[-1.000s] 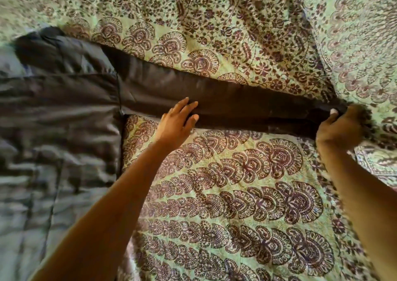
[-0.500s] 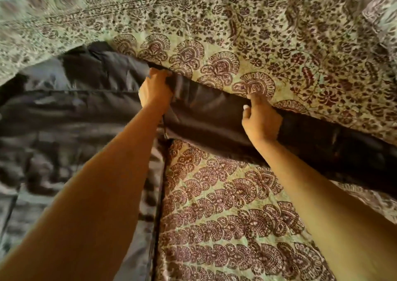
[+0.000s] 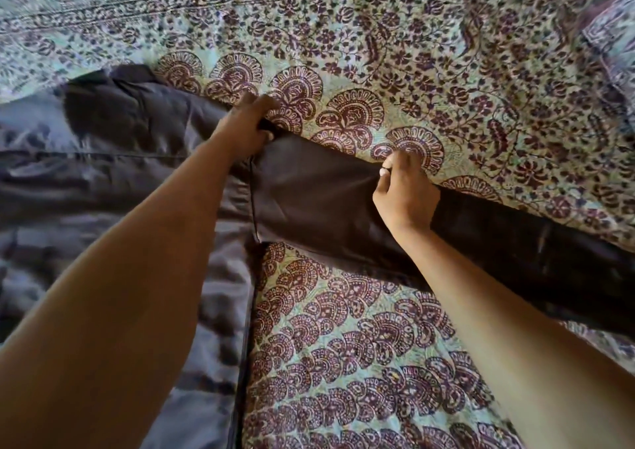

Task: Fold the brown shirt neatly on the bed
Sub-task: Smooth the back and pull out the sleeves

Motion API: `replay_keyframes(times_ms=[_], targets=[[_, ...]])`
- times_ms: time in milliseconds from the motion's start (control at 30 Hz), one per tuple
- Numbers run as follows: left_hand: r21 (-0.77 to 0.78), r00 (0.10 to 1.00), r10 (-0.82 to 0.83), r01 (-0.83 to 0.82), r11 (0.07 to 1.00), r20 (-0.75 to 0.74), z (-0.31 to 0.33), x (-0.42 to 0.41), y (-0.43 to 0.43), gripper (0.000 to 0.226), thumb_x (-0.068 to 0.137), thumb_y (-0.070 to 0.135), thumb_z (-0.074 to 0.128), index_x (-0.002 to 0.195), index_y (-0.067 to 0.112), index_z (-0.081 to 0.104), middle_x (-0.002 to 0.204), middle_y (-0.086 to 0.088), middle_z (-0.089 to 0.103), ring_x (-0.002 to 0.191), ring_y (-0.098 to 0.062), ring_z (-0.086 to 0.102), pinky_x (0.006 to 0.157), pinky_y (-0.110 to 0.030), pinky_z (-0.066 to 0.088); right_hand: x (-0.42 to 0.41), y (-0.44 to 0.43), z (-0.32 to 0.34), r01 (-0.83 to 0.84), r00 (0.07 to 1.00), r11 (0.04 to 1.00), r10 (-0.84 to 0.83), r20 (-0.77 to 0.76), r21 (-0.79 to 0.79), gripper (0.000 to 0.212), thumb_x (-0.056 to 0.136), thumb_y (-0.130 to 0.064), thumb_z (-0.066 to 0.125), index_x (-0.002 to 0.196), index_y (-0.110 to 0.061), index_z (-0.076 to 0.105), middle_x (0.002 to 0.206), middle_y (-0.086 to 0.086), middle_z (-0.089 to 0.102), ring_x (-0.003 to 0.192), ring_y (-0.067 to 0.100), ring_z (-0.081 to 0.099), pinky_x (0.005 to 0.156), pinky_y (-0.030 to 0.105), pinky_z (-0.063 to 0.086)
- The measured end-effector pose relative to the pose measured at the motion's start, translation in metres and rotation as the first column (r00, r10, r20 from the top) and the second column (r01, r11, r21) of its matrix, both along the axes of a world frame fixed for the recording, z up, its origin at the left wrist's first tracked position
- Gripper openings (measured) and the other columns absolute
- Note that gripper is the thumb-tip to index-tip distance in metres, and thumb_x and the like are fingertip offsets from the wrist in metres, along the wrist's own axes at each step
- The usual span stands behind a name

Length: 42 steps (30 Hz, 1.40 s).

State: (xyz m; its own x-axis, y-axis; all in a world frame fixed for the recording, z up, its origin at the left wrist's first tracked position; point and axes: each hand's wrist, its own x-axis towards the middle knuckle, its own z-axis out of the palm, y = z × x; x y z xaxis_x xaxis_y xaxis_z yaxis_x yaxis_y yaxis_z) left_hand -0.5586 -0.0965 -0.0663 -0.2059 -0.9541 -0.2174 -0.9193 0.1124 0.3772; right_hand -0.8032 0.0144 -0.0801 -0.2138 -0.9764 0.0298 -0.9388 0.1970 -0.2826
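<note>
The brown shirt (image 3: 103,187) lies spread on the bed, its body filling the left side and one long sleeve (image 3: 316,201) stretching out to the right. My left hand (image 3: 245,127) grips the top edge of the sleeve at the shoulder seam, fingers curled round the cloth. My right hand (image 3: 405,194) pinches the sleeve's upper edge farther along, thumb and fingers closed on the fabric. The sleeve's far end runs off toward the right edge of the view.
A green bedspread (image 3: 378,362) with a maroon paisley print covers the bed under and around the shirt. A patterned pillow corner (image 3: 615,36) shows at the top right.
A second ago my left hand lay flat on the sleeve and my right held the cuff. Both hands have since moved to the sleeve's upper edge near the shoulder and grip it.
</note>
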Motion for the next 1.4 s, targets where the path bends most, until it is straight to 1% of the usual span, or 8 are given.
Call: replay_keyframes(times_ms=[167, 333, 500, 600, 733, 1000, 1267, 1400], targets=[[0.000, 0.995, 0.056, -0.056, 0.998, 0.077, 0.006, -0.005, -0.012, 0.019, 0.083, 0.005, 0.059, 0.100, 0.007, 0.066, 0.108, -0.020, 0.063, 0.102, -0.036, 0.059, 0.085, -0.038, 0.047, -0.016, 0.010, -0.009, 0.020, 0.998, 0.998, -0.023, -0.051, -0.061, 0.035, 0.087, -0.025, 0.052, 0.119, -0.011, 0.050, 0.121, 0.015, 0.052, 0.106, 0.035, 0.052, 0.082, 0.043, 0.042], [-0.116, 0.975, 0.222, -0.216, 0.969, 0.035, 0.004, -0.023, 0.009, 0.024, 0.084, 0.005, 0.053, 0.106, 0.010, 0.060, 0.118, -0.019, 0.053, 0.101, -0.038, 0.056, 0.080, -0.042, 0.046, -0.041, 0.031, -0.026, 0.029, 0.998, 0.998, -0.025, -0.061, 0.056, 0.070, 0.090, -0.052, 0.020, 0.144, -0.008, 0.028, 0.152, 0.014, 0.026, 0.139, 0.030, 0.026, 0.113, 0.045, 0.016], [-0.333, 0.933, 0.309, -0.355, 0.873, -0.185, 0.001, -0.031, 0.070, 0.026, 0.086, 0.012, 0.046, 0.109, 0.012, 0.059, 0.117, -0.013, 0.053, 0.090, -0.037, 0.057, 0.068, -0.041, 0.044, -0.035, 0.031, -0.024, 0.059, 0.996, 0.997, -0.056, -0.071, 0.040, 0.072, 0.090, -0.050, 0.015, 0.146, -0.004, 0.022, 0.154, 0.016, 0.017, 0.143, 0.029, 0.016, 0.116, 0.047, 0.009], [-0.340, 0.942, 0.308, -0.336, 0.879, -0.134, -0.013, -0.016, 0.098, 0.034, 0.089, 0.018, 0.041, 0.118, 0.018, 0.059, 0.129, -0.006, 0.056, 0.116, -0.028, 0.053, 0.094, -0.040, 0.038, 0.002, 0.028, -0.015, -0.115, 0.992, 0.993, 0.115, -0.041, 0.008, 0.065, 0.093, -0.042, 0.020, 0.146, -0.003, 0.021, 0.154, 0.015, 0.017, 0.144, 0.028, 0.013, 0.116, 0.043, 0.007], [-0.171, 0.954, 0.298, -0.288, 0.942, 0.032, -0.031, -0.016, 0.102, 0.052, 0.095, 0.034, 0.029, 0.146, 0.027, 0.028, 0.157, 0.001, 0.017, 0.145, -0.018, 0.010, 0.116, -0.041, 0.006, 0.079, 0.020, -0.016, -0.370, 0.929, 0.929, 0.370, 0.018, -0.007, 0.062, 0.093, -0.037, 0.018, 0.146, -0.006, 0.021, 0.155, 0.012, 0.018, 0.144, 0.022, 0.014, 0.115, 0.037, 0.003], [-0.159, 0.942, 0.280, -0.252, 0.955, 0.187, -0.042, -0.020, 0.102, 0.059, 0.093, 0.045, 0.018, 0.149, 0.029, 0.011, 0.158, 0.004, 0.007, 0.146, -0.015, 0.005, 0.117, -0.041, 0.002, 0.083, 0.015, -0.032, -0.281, 0.957, 0.958, 0.284, -0.060, 0.058, 0.064, 0.091, -0.042, 0.021, 0.144, -0.006, 0.028, 0.152, 0.013, 0.026, 0.140, 0.025, 0.027, 0.113, 0.038, 0.008], [-0.169, 0.945, 0.265, -0.234, 0.957, 0.193, -0.043, -0.020, 0.102, 0.055, 0.098, 0.041, 0.025, 0.149, 0.026, 0.013, 0.158, 0.001, 0.008, 0.146, -0.019, 0.006, 0.117, -0.044, 0.001, -0.041, 0.054, -0.025, -0.067, 0.992, 0.994, 0.076, -0.103, 0.089, 0.066, 0.093, -0.045, 0.016, 0.146, -0.006, 0.024, 0.153, 0.012, 0.024, 0.141, 0.024, 0.023, 0.115, 0.039, 0.012], [-0.134, 0.909, 0.271, -0.241, 0.961, 0.317, -0.029, -0.033, 0.100, 0.057, 0.099, 0.039, 0.023, 0.150, 0.019, 0.008, 0.159, -0.003, 0.003, 0.146, -0.020, 0.001, 0.117, -0.047, -0.005, -0.077, 0.070, -0.025, -0.048, 0.991, 0.995, 0.058, -0.117, 0.089, 0.065, 0.094, -0.044, 0.017, 0.144, -0.004, 0.027, 0.152, 0.013, 0.025, 0.141, 0.025, 0.026, 0.114, 0.040, 0.015]])
